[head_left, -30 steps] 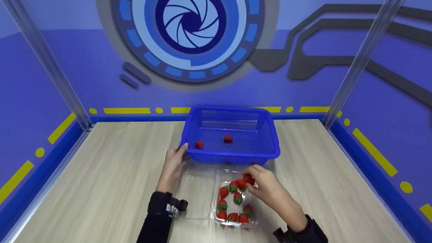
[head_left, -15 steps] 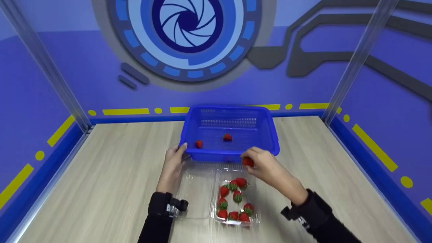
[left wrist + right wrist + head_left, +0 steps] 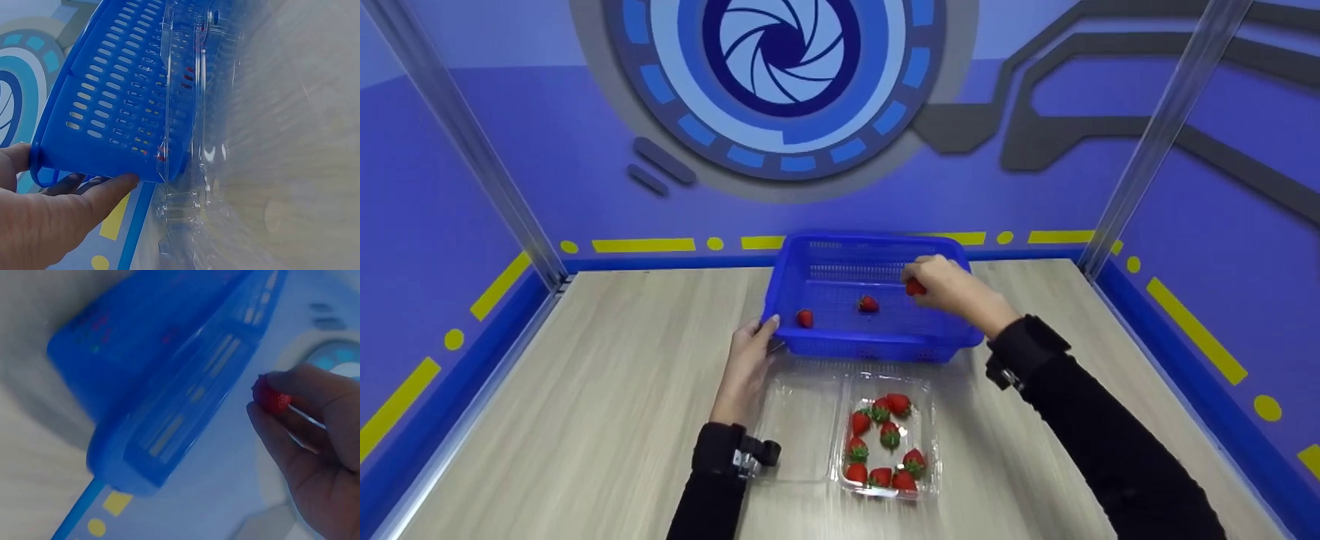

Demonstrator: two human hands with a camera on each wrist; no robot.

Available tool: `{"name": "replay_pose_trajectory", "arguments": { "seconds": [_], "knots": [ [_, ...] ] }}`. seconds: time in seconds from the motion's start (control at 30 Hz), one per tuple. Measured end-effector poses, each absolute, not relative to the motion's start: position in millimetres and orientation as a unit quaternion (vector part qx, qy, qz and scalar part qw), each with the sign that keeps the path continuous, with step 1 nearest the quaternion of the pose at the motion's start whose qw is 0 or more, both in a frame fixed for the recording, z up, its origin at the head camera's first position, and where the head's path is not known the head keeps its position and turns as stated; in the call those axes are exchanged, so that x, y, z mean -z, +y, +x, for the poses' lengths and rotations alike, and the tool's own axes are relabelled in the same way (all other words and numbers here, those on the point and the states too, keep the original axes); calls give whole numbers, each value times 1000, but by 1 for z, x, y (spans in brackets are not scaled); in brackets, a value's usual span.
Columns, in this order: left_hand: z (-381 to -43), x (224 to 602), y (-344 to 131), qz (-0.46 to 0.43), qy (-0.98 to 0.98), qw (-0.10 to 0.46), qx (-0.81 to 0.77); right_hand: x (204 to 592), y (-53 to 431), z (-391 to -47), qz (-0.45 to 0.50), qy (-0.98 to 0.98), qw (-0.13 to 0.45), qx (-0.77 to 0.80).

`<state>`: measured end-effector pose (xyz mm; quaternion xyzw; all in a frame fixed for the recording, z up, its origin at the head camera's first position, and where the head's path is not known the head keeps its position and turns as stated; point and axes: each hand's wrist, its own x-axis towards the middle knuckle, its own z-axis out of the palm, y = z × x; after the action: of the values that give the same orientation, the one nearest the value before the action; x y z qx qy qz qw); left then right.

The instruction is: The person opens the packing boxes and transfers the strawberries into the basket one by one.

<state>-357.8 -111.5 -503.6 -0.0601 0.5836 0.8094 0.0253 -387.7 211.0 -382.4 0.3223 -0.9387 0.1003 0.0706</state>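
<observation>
My right hand (image 3: 949, 286) pinches a strawberry (image 3: 915, 286) above the right part of a blue plastic basket (image 3: 877, 340). In the right wrist view the red strawberry (image 3: 271, 395) sits between thumb and fingertips. My left hand (image 3: 746, 364) grips the basket's near left corner, thumb over the rim; the left wrist view shows the fingers under the slotted basket wall (image 3: 107, 101). Two strawberries lie apart on the basket floor, one near the left (image 3: 805, 319) and one in the middle (image 3: 868, 304). In front, a clear plastic clamshell (image 3: 934, 442) holds several strawberries with green leaves.
The clamshell's transparent lid (image 3: 799, 427) lies flat to the left, close to my left wrist. Everything stands on a wood-grain table (image 3: 645, 360). A blue printed wall (image 3: 885, 214) rises directly behind the basket.
My right hand has lifted one strawberry out of the clamshell's far right corner and carried it forward over the basket. The left hand keeps its hold on the basket corner.
</observation>
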Motion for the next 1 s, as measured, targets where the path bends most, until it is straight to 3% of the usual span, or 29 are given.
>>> {"name": "replay_pose_trajectory", "arguments": {
  "seconds": [0.3, 1.0],
  "knots": [
    [-359, 504, -112, -58, 588, 27, -807, 395, 219, -407, 326, -943, 2, -64],
    [-359, 505, -114, -52, 583, 23, -811, 393, 224, -407, 332, -940, 3, -77]
  ]
}}
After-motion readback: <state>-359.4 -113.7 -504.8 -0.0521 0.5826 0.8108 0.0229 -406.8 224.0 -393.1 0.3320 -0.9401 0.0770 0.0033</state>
